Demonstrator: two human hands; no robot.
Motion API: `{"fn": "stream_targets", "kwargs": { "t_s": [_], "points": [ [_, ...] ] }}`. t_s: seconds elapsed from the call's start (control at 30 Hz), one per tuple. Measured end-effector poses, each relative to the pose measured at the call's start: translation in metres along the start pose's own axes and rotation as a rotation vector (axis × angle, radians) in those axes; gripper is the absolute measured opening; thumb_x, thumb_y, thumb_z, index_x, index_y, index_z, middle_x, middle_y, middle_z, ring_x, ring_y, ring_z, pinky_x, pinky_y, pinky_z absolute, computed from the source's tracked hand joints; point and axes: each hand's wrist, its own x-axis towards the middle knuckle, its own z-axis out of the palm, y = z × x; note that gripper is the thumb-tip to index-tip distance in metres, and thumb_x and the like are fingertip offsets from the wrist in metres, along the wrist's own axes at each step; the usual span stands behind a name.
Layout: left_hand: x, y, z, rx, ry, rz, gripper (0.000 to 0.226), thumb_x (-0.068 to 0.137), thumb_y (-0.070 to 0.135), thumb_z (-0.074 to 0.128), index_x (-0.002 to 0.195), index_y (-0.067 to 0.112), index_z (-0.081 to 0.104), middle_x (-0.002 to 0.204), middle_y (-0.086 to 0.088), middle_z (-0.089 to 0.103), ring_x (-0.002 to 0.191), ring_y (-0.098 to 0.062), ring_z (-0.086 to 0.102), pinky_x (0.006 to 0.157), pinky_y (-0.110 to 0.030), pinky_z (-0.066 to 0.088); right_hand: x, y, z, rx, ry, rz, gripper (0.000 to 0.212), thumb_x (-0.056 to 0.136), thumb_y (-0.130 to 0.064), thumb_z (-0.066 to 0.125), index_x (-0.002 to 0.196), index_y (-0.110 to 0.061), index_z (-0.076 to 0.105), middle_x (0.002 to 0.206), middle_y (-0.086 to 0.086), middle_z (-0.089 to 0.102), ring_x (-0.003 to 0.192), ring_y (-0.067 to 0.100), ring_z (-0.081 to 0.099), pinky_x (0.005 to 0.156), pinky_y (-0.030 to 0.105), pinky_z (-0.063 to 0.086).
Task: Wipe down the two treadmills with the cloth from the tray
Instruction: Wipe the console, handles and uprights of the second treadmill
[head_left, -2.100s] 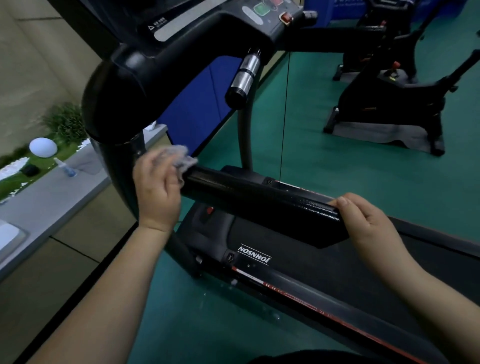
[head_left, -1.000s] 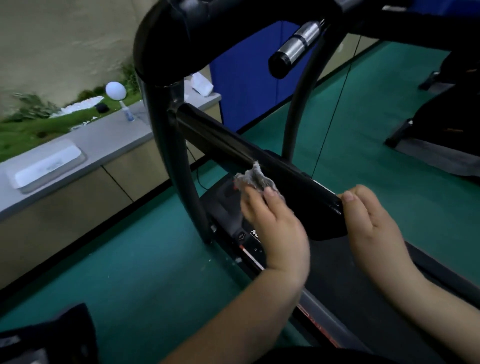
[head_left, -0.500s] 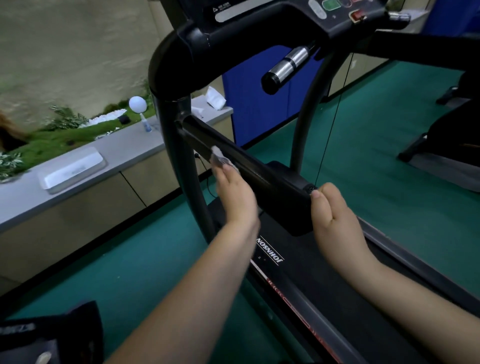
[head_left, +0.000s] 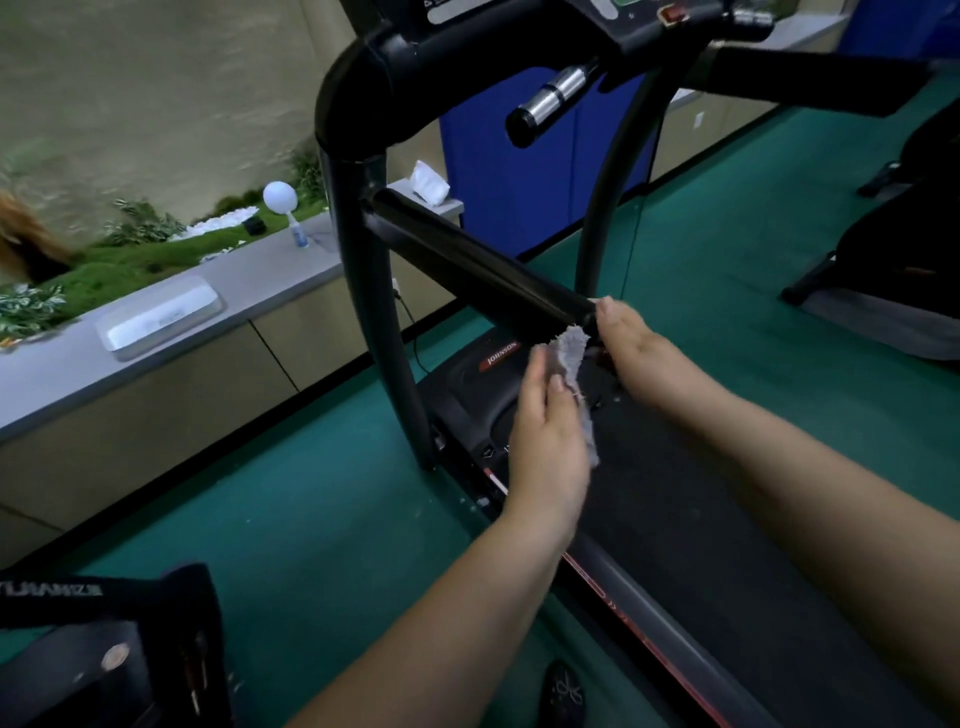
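A black treadmill (head_left: 363, 291) stands in front of me, with its console at the top of the frame and its belt running down to the right. A glossy black crossbar (head_left: 467, 260) runs between its uprights. My left hand (head_left: 545, 431) grips a small grey cloth (head_left: 571, 358) just below the crossbar's right end, above the motor cover. My right hand (head_left: 644, 358) is at that same end of the bar, thumb on top and fingers curled toward the cloth's upper edge. Whether it pinches the cloth or holds the bar is unclear.
A grey counter (head_left: 270, 280) runs along the left with a clear tray (head_left: 161, 317), a small bottle (head_left: 298, 236) and a tissue pack (head_left: 428, 182). Another black machine (head_left: 104, 649) sits at the lower left. Exercise bikes (head_left: 893, 244) stand at the right on green floor.
My left hand slid the cloth from the left part of the crossbar to its right end, and now holds it just off the bar beside my right hand. The view shifted slightly.
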Motion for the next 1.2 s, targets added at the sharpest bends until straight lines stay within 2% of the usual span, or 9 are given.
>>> {"fn": "stream_targets", "kwargs": {
  "t_s": [0.13, 0.23, 0.33, 0.47, 0.53, 0.7, 0.93, 1.07, 1.2],
  "points": [
    [-0.042, -0.005, -0.008, 0.231, 0.007, 0.114, 0.047, 0.101, 0.028, 0.037, 0.147, 0.034, 0.027, 0.145, 0.016, 0.034, 0.121, 0.018, 0.033, 0.091, 0.005, 0.027, -0.072, 0.030, 0.029, 0.511, 0.113, 0.256, 0.029, 0.102, -0.039, 0.037, 0.122, -0.026, 0.053, 0.117, 0.010, 0.065, 0.103, 0.026, 0.064, 0.081, 0.033, 0.050],
    [-0.067, -0.017, -0.009, 0.527, -0.163, 0.059, 0.046, 0.100, 0.037, 0.035, 0.146, 0.035, 0.030, 0.154, 0.009, 0.027, 0.143, -0.007, 0.016, 0.118, -0.026, 0.015, -0.122, 0.045, 0.046, 1.010, -0.165, 0.504, 0.038, 0.100, -0.039, 0.041, 0.118, -0.015, 0.065, 0.119, 0.007, 0.068, 0.113, 0.023, 0.062, 0.102, 0.038, 0.044],
    [-0.080, -0.009, -0.021, 0.532, -0.120, 0.030, 0.044, 0.098, 0.047, 0.032, 0.139, 0.036, 0.043, 0.154, 0.008, 0.028, 0.145, -0.009, 0.014, 0.119, -0.034, 0.010, -0.128, 0.050, 0.041, 1.295, -0.199, 0.646, 0.049, 0.098, -0.046, 0.036, 0.123, -0.015, 0.063, 0.126, 0.010, 0.064, 0.118, 0.029, 0.060, 0.104, 0.045, 0.043],
    [-0.078, 0.014, -0.048, 0.390, 0.180, 0.135, 0.034, 0.093, 0.037, 0.043, 0.117, 0.025, 0.064, 0.128, 0.006, 0.058, 0.120, -0.003, 0.049, 0.102, -0.010, 0.032, -0.096, 0.037, 0.023, 1.255, 0.167, 0.571, 0.046, 0.100, -0.048, 0.031, 0.104, -0.013, 0.060, 0.129, 0.014, 0.058, 0.122, 0.033, 0.055, 0.098, 0.050, 0.047],
    [-0.068, 0.025, -0.055, 0.386, 0.273, 0.082, 0.025, 0.098, 0.021, 0.044, 0.110, 0.023, 0.066, 0.117, 0.008, 0.062, 0.103, 0.003, 0.054, 0.081, 0.005, 0.032, -0.067, 0.015, 0.021, 1.068, 0.234, 0.451, 0.046, 0.101, -0.046, 0.033, 0.125, -0.015, 0.056, 0.140, 0.013, 0.051, 0.126, 0.032, 0.051, 0.106, 0.048, 0.040],
    [-0.021, 0.040, -0.050, 0.436, 0.343, 0.070, 0.024, 0.097, 0.023, 0.045, 0.109, 0.036, 0.061, 0.110, 0.017, 0.062, 0.111, -0.010, 0.058, 0.101, -0.037, 0.046, 0.008, -0.019, 0.028, 0.649, 0.156, 0.173, 0.050, 0.099, -0.050, 0.032, 0.131, -0.017, 0.052, 0.123, 0.003, 0.059, 0.111, 0.020, 0.056, 0.085, 0.027, 0.044],
    [0.056, 0.052, 0.010, 0.684, 0.311, 0.034, 0.065, 0.091, 0.049, 0.048, 0.148, 0.023, 0.028, 0.149, 0.004, 0.039, 0.122, -0.002, 0.043, 0.105, -0.025, 0.032, 0.087, 0.024, 0.009, 0.597, -0.369, 0.322, 0.053, 0.095, -0.050, 0.050, 0.114, -0.002, 0.065, 0.101, 0.012, 0.070, 0.089, 0.025, 0.067, 0.087, 0.034, 0.053],
    [0.074, 0.046, 0.040, 0.829, 0.421, -0.004, 0.074, 0.092, 0.049, 0.045, 0.152, 0.020, 0.013, 0.156, 0.000, 0.025, 0.141, -0.017, 0.027, 0.112, -0.031, 0.025, 0.108, 0.020, 0.018, 0.578, -0.555, 0.227, 0.049, 0.099, -0.045, 0.044, 0.124, -0.006, 0.061, 0.117, 0.005, 0.066, 0.099, 0.016, 0.065, 0.091, 0.028, 0.051],
    [0.070, 0.040, 0.046, 0.891, 0.470, 0.011, 0.072, 0.092, 0.047, 0.040, 0.153, 0.024, 0.010, 0.156, 0.003, 0.026, 0.140, -0.014, 0.027, 0.104, -0.022, 0.023, 0.107, 0.025, 0.015, 0.685, -0.605, 0.075, 0.026, 0.104, -0.025, 0.036, 0.121, -0.019, 0.055, 0.104, -0.019, 0.060, 0.091, -0.015, 0.057, 0.077, -0.003, 0.039]
  ]
}}
